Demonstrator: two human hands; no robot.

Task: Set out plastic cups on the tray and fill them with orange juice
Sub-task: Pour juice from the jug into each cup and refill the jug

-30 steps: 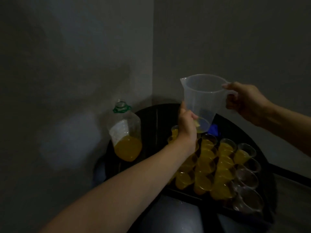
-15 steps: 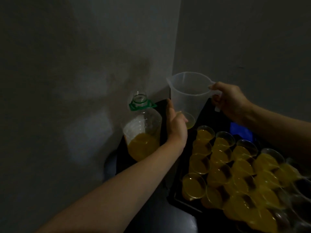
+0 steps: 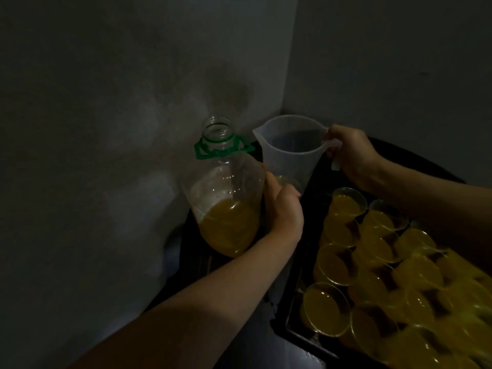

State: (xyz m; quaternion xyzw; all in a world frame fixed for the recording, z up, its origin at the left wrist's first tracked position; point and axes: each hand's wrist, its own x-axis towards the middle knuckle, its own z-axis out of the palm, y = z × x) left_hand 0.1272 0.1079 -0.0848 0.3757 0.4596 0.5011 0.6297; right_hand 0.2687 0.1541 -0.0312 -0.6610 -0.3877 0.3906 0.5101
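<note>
Dimly lit, the right hand (image 3: 351,155) grips the jug's (image 3: 288,150) handle, holding it upright by the open bottle (image 3: 226,193). Beside the bottle, the left hand (image 3: 283,211) cups the jug's base. Filled cups (image 3: 346,206) crowd the tray (image 3: 295,334) at right.

Single head view, looking down-forward, close over tray (image 3: 292,334); dim, room corner apparently ahead

One bottle (image 3: 226,198), one jug (image 3: 288,150), one tray (image 3: 298,334), two hands; cups (image 3: 326,308) too crowded to count.
</note>
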